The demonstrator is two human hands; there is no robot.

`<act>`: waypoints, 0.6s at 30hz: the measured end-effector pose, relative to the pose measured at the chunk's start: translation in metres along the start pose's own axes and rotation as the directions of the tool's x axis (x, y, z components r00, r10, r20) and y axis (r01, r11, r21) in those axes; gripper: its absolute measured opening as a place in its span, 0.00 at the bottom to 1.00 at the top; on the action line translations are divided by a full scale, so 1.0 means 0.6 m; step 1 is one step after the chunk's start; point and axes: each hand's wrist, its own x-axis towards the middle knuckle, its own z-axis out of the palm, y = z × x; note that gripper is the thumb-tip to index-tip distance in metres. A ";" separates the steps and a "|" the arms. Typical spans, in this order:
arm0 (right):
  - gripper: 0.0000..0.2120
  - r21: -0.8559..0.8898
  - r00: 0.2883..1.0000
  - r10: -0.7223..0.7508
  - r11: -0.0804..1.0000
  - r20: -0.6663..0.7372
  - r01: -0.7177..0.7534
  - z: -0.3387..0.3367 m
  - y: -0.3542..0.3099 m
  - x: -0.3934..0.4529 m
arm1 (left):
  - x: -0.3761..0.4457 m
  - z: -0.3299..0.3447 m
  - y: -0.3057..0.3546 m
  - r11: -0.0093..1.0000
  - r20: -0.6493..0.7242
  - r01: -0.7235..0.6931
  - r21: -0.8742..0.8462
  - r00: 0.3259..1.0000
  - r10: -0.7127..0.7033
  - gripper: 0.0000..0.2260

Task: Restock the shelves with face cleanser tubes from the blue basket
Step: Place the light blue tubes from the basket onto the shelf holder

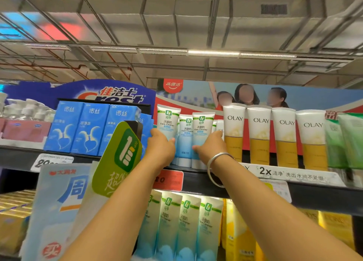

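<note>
Face cleanser tubes [185,139]: standing upright in a small cluster at the front edge of the top shelf [216,179], between blue boxes [88,129] and Olay tubes [261,135].
Left hand [161,145]: its grip curls round the leftmost tube.
Right hand [211,145]: fingers wrap the rightmost tube of the cluster; a bangle [216,168] sits on the wrist.
Lower shelf: more of the same tubes already lined up.
Progress: seemingly well along; tubes being squared up.
Basket: out of view, so the remainder cannot be told.
</note>
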 end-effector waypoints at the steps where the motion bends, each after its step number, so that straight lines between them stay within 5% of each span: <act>1: 0.33 -0.021 1.000 0.013 1.000 0.007 -0.013 0.002 0.005 -0.002 | -0.005 0.004 -0.003 1.000 -0.017 -0.001 0.024 1.000 0.002 0.21; 7: 0.39 -0.179 0.998 0.047 0.983 -0.031 -0.052 0.004 0.017 -0.004 | -0.027 0.019 -0.003 0.993 -0.115 -0.058 0.103 0.991 0.070 0.28; 18: 0.30 -0.018 0.973 0.204 0.978 -0.109 -0.207 0.024 0.017 0.021 | -0.034 0.011 -0.007 0.965 -0.135 -0.056 0.256 0.986 0.093 0.24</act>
